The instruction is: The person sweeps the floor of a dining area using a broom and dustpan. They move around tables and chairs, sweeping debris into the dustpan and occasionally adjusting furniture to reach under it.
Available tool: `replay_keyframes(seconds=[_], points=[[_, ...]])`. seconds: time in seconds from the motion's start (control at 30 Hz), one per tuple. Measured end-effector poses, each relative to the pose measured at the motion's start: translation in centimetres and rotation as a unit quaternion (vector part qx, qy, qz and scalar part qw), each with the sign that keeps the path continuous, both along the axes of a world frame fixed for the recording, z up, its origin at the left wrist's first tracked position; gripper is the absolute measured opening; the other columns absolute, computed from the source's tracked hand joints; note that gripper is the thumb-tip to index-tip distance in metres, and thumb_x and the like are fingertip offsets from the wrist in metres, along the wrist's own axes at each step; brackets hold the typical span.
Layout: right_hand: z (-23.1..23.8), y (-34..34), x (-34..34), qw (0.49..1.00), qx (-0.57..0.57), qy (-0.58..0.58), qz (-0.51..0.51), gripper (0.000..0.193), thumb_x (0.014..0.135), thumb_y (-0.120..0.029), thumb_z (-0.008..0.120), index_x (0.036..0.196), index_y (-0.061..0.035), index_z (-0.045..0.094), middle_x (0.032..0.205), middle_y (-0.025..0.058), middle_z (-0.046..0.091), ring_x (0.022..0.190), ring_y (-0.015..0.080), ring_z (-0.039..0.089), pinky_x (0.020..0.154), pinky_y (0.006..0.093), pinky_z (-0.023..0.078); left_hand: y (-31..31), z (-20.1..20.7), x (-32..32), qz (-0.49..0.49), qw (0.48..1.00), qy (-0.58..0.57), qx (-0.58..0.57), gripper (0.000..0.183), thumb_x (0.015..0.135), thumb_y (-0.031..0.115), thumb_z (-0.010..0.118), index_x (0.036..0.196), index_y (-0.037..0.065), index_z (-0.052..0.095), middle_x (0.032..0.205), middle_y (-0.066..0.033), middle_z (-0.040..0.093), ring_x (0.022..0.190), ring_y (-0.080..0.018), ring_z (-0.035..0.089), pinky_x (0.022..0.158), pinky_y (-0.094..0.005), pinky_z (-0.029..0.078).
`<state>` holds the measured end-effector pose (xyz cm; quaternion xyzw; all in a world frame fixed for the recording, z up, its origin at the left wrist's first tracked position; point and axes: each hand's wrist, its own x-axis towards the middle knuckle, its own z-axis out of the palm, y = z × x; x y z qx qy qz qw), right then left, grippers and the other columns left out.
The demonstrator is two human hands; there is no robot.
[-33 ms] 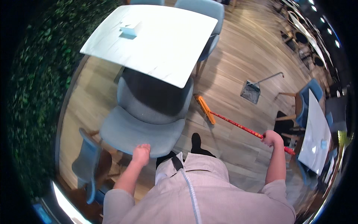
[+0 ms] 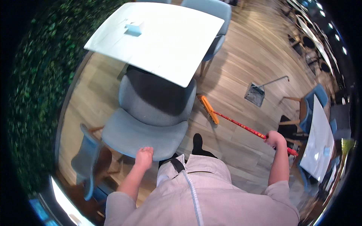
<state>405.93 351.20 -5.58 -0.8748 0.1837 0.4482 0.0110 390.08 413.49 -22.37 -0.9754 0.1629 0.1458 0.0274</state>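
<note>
My right hand (image 2: 275,139) is wrapped round the red pole (image 2: 241,125) of a push broom, near the pole's end. The orange broom head (image 2: 207,109) lies on the wood floor at its far end, just right of a blue-grey chair (image 2: 145,132). Over that chair's near rim is my left hand (image 2: 144,157), its fingers curled closed. Whether they grip the rim is hidden. A grey long-handled dustpan (image 2: 255,94) stands on the floor beyond the broom, apart from both hands.
A white marbled table (image 2: 166,41) with a small card stand (image 2: 134,28) is ahead. Another blue chair (image 2: 87,162) is close on my left. On the right are a white table (image 2: 318,139) and chairs. A green plant wall (image 2: 37,101) runs along the left.
The view has shifted slightly. My right hand still grips the broom pole, and the broom head and dustpan have not visibly moved on the floor.
</note>
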Motion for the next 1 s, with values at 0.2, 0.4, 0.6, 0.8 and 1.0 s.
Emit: replay_keyframes(seconds=[0.2,0.4,0.6,0.8,1.0], points=[[-3.0,-4.0,4.4,0.994,-0.015,0.017,0.103,0.023,0.083,-0.017,0.064,0.098,-0.0019,0.072,0.075,0.0130,0.068,0.059,0.0231,0.066,0.054,0.0368,0.054,-11.8,1.1,-16.5,0.177,0.983,0.035,-0.034,0.045,0.074,0.015,0.065,0.117,0.003,0.061,0.108,-0.0105,0.067,0.111,-0.0225,0.061,0.104,-0.0407,0.041],[-4.8,-5.4,7.4,0.986,-0.025,0.049,0.158,0.022,0.083,-0.017,0.061,0.092,0.0008,0.070,0.074,0.0102,0.068,0.059,0.0212,0.066,0.055,0.0353,0.055,-24.2,0.0,-31.4,0.367,0.922,0.100,-0.066,0.057,0.073,0.015,0.066,0.127,0.001,0.057,0.131,-0.0164,0.060,0.126,-0.0270,0.054,0.112,-0.0459,0.033],[-5.4,-6.3,7.3,0.972,-0.011,0.024,0.232,0.024,0.082,-0.017,0.063,0.079,0.0059,0.067,0.067,0.0110,0.064,0.057,0.0214,0.064,0.052,0.0354,0.053,-37.6,-2.1,-40.9,0.517,0.845,0.088,-0.106,0.057,0.078,0.016,0.061,0.132,-0.001,0.053,0.134,-0.0196,0.057,0.128,-0.0297,0.052,0.113,-0.0466,0.031],[-3.4,-5.0,7.4,0.949,-0.022,0.033,0.312,0.021,0.084,-0.019,0.065,0.092,-0.0002,0.070,0.065,0.0055,0.061,0.053,0.0161,0.059,0.050,0.0320,0.053,-45.7,-3.3,-42.1,0.577,0.811,0.073,-0.061,0.048,0.086,0.015,0.052,0.131,-0.001,0.053,0.124,-0.0183,0.063,0.116,-0.0295,0.061,0.099,-0.0412,0.047],[-3.3,-3.5,8.5,0.965,0.139,0.037,0.221,0.018,0.086,-0.016,0.064,0.093,-0.0001,0.069,0.064,0.0043,0.059,0.051,0.0144,0.056,0.047,0.0319,0.049,-47.2,1.8,-38.4,0.730,0.632,0.210,-0.155,0.042,0.087,0.019,0.056,0.123,0.000,0.060,0.117,-0.0171,0.067,0.107,-0.0282,0.065,0.093,-0.0377,0.051]])
